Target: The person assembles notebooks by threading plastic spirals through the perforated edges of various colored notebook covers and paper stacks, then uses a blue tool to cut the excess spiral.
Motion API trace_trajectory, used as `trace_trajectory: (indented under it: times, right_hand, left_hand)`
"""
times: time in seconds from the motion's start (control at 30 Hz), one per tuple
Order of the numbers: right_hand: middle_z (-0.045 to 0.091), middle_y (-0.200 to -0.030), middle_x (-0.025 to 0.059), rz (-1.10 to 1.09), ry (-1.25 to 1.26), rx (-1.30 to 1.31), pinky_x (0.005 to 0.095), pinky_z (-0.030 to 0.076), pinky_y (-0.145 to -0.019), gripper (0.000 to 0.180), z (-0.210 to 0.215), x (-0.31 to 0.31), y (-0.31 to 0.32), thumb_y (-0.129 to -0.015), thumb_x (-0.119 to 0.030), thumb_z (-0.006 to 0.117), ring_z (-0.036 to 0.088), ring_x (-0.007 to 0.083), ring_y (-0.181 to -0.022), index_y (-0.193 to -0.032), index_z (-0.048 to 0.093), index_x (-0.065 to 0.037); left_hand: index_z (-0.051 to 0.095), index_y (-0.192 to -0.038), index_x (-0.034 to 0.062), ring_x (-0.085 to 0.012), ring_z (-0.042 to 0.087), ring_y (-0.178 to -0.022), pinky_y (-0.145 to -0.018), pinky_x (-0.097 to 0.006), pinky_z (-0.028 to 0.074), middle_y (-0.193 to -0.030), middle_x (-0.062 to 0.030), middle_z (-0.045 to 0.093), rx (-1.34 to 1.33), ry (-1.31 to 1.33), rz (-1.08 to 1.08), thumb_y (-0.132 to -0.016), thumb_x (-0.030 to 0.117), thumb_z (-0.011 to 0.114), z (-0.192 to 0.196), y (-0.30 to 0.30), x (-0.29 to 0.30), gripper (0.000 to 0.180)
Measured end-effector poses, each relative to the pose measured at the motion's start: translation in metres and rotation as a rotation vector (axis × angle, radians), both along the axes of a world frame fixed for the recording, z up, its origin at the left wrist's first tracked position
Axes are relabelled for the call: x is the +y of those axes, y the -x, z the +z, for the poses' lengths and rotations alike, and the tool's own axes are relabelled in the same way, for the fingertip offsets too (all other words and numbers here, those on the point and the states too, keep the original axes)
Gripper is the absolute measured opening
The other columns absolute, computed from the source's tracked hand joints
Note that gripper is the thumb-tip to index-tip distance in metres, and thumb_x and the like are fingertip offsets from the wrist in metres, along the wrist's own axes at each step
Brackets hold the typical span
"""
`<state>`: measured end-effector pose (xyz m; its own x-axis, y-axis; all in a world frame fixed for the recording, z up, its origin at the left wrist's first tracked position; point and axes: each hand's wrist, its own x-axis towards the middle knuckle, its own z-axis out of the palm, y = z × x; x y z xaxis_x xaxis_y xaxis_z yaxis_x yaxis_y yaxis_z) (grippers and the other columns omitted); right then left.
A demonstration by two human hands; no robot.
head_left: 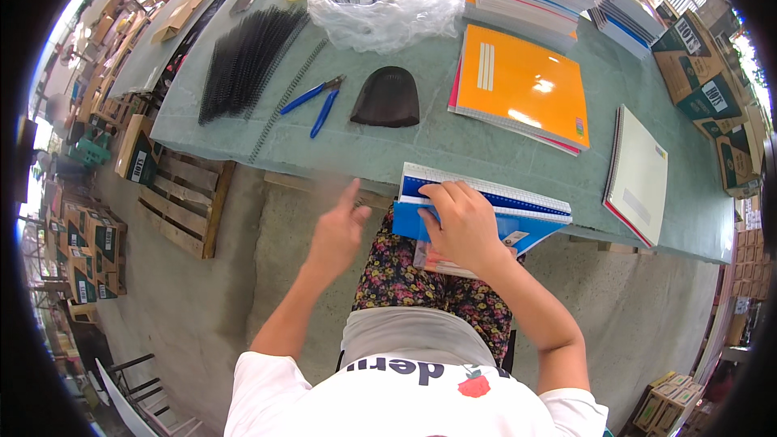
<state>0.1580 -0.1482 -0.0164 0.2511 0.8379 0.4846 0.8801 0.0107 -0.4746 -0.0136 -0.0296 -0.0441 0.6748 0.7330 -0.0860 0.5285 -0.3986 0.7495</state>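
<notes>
My right hand (pixel 463 222) is closed on an unbound blue-covered notebook (pixel 510 222), its thumb on the near side and its fingers over the top. A row of holes runs along the notebook's upper edge, and its pages are parted at the top. The notebook rests above my lap at the table's front edge. To its left, my left hand (pixel 338 231) is raised and apart from it; the index finger points forward. Motion smears the other fingers, so I cannot make out whether they hold anything. Beyond lie blue-handled cutting pliers (pixel 317 105) and a dark rounded pad (pixel 388 97).
On the green table (pixel 356 150) are many black spiral coils (pixel 243 61), a single coil (pixel 283 101) and a clear plastic bag (pixel 413 16). Orange notebooks (pixel 522 81), a pale notebook (pixel 638 174) and tall notebook stacks (pixel 526 4) lie right. Cardboard boxes (pixel 704 73) stand at the far right.
</notes>
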Motion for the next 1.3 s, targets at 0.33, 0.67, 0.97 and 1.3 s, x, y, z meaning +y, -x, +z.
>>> trace_trajectory:
  times: [0.33,0.67,0.97,1.3]
  right_hand:
    - [0.059,-0.076,0.0075,-0.072,0.208,0.023,0.0371,0.045,-0.064,0.023,-0.003,0.018,0.012,-0.069,-0.02,0.069,0.057,0.0258,-0.072,-0.083,0.056,-0.007]
    - [0.056,-0.074,0.0035,-0.175,0.021,-0.122,0.034,0.039,-0.062,0.027,-0.019,0.026,0.01,-0.069,-0.029,0.07,0.055,0.0215,-0.07,-0.082,0.056,-0.009]
    - [0.063,-0.076,0.0056,-0.129,0.049,-0.012,0.034,0.044,-0.065,0.019,-0.01,0.018,0.011,-0.073,-0.019,0.067,0.06,0.0219,-0.072,-0.087,0.06,-0.007]
    - [0.067,-0.081,0.0089,-0.061,0.116,0.132,0.0349,0.048,-0.066,0.015,-0.003,0.016,0.006,-0.081,-0.014,0.06,0.064,0.0238,-0.074,-0.093,0.065,-0.008]
  left_hand:
    - [0.049,-0.122,0.0055,-0.0134,0.057,-0.06,-0.055,-0.026,0.046,-0.07,-0.008,0.062,-0.219,0.242,-0.01,-0.082,0.011,0.065,0.024,-0.011,-0.004,0.043]
    - [0.062,-0.093,0.0007,-0.0073,0.055,-0.062,-0.057,-0.023,0.044,-0.071,-0.0031,0.063,-0.318,0.149,-0.065,-0.086,0.02,0.062,0.039,-0.025,-0.006,0.02]
    - [0.063,-0.092,0.0013,-0.0137,0.055,-0.061,-0.056,-0.027,0.043,-0.071,-0.0091,0.061,-0.327,-0.204,-0.039,-0.09,0.024,0.056,0.03,-0.028,-0.018,0.024]
    - [0.065,-0.095,0.0023,-0.0226,0.053,-0.064,-0.059,-0.032,0.042,-0.071,-0.0104,0.058,-0.237,-0.289,-0.038,-0.091,0.026,0.054,0.026,-0.031,-0.013,0.027]
